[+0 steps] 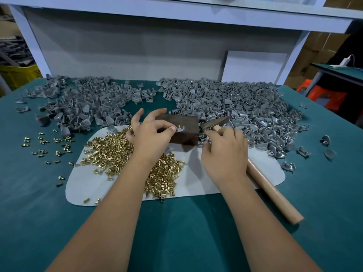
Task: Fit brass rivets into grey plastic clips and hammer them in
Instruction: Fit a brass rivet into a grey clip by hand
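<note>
My left hand point(151, 132) pinches a grey plastic clip point(180, 129) with a brass rivet standing in it, held on top of a dark metal block point(184, 132). My right hand point(224, 152) lies over the wooden handle of a hammer point(273, 191), fingers curled near its head end. The hammer's dark head point(215, 121) rests just right of the block. A heap of brass rivets point(117, 154) covers the white mat point(196, 181) under my left wrist. Whether my right hand grips the handle is hidden.
Two large piles of grey clips point(88, 103) point(245, 107) fill the back of the green table point(176, 232). Loose rivets point(49, 146) are scattered at the left. A white shelf frame point(176, 16) rises behind. Stray clips point(326, 140) lie at the right.
</note>
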